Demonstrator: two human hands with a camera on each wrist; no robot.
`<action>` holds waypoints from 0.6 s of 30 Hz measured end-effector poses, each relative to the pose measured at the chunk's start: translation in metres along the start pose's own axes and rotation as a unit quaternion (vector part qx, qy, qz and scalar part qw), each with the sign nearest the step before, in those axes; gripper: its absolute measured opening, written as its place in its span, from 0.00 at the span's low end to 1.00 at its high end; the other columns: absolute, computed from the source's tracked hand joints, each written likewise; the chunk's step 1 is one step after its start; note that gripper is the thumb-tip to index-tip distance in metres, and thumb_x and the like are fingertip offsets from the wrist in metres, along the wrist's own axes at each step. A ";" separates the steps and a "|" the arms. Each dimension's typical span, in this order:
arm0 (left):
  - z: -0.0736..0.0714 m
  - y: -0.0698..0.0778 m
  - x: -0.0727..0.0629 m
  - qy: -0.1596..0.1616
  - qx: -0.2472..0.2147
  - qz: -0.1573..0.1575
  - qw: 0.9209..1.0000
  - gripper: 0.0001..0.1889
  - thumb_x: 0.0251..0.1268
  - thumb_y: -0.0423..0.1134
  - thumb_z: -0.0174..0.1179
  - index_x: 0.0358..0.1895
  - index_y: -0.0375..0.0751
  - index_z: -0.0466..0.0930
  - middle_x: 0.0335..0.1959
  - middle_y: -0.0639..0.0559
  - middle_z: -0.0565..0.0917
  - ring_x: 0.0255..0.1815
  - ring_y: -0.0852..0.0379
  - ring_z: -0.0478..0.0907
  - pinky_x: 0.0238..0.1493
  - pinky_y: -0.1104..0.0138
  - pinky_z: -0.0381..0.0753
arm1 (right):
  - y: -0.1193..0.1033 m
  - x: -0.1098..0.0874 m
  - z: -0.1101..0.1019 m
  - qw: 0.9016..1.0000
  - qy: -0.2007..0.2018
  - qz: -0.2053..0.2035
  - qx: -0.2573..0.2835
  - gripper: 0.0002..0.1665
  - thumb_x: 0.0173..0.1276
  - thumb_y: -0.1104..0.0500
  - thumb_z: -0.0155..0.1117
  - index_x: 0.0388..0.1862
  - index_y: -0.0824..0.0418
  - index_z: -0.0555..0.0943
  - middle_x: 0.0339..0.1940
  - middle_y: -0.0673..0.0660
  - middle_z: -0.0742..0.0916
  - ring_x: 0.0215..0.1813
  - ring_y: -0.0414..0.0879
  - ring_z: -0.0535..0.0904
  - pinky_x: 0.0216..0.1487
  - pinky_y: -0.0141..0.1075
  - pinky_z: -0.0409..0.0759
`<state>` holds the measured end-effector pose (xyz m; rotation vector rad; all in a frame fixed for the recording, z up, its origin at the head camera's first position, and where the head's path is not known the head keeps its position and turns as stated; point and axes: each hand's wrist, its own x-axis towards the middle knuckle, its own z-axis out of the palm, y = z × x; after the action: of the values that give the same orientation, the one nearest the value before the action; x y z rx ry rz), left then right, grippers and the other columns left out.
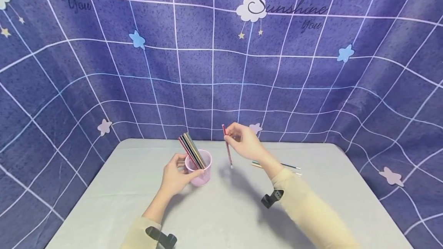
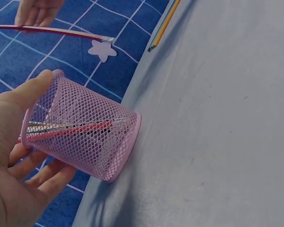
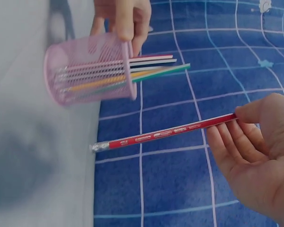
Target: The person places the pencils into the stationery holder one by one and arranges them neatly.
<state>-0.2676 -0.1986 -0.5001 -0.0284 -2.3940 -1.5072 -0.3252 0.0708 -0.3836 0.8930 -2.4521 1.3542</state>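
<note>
My left hand [image 1: 174, 176] grips the rim of a pink mesh pencil cup [image 2: 85, 127], thumb on one side and fingers on the other. Several pencils [image 1: 192, 151] lean together inside the cup, their upper ends sticking out toward the left hand. To the right of the cup, my right hand [image 1: 245, 141] pinches a red pencil [image 3: 165, 134] near its upper end. That pencil hangs nearly upright in the air, its silvery end down, apart from the cup. In the right wrist view, the thumb and fingertips hold it at one end.
Several loose pencils [image 1: 290, 165] lie on the white-covered table [image 1: 221, 218], partly hidden behind the right forearm. A blue grid-patterned curtain [image 1: 221, 68] hangs behind the table and along both sides. Dark wrist devices [image 1: 160, 237] sit on both sleeves.
</note>
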 end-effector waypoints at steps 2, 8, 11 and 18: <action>-0.001 0.001 0.000 -0.002 -0.003 -0.004 1.000 0.38 0.43 0.43 0.89 0.58 0.38 0.79 0.56 0.40 0.89 0.55 0.41 0.90 0.55 0.53 0.93 | -0.005 0.003 0.003 1.000 0.012 -0.006 0.011 0.03 0.74 0.64 0.68 0.43 0.61 0.82 0.38 0.55 0.92 0.43 0.44 0.88 0.47 0.34 0.87; -0.006 0.002 -0.001 0.004 0.012 0.003 1.000 0.38 0.44 0.45 0.88 0.58 0.37 0.79 0.56 0.39 0.89 0.55 0.40 0.90 0.54 0.53 0.94 | -0.021 0.013 0.013 0.998 0.011 -0.034 0.052 0.05 0.76 0.64 0.67 0.46 0.62 0.80 0.42 0.59 0.92 0.49 0.51 0.91 0.56 0.41 0.93; -0.007 0.000 -0.001 0.007 0.021 0.008 1.000 0.37 0.44 0.44 0.88 0.57 0.36 0.79 0.55 0.39 0.89 0.54 0.40 0.90 0.53 0.53 0.94 | -0.027 0.017 0.017 0.998 0.000 -0.042 0.055 0.04 0.76 0.64 0.67 0.46 0.61 0.80 0.42 0.58 0.91 0.49 0.50 0.90 0.55 0.40 0.93; -0.004 -0.001 0.000 -0.008 0.015 0.013 1.000 0.37 0.44 0.45 0.88 0.58 0.37 0.79 0.56 0.40 0.89 0.55 0.40 0.90 0.54 0.54 0.94 | -0.038 0.020 0.023 0.998 0.006 -0.047 0.043 0.04 0.75 0.65 0.67 0.45 0.62 0.80 0.39 0.57 0.91 0.47 0.48 0.89 0.57 0.40 0.93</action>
<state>-0.2671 -0.2021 -0.4992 -0.0638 -2.4194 -1.4640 -0.3160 0.0291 -0.3612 1.0035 -2.3277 1.4379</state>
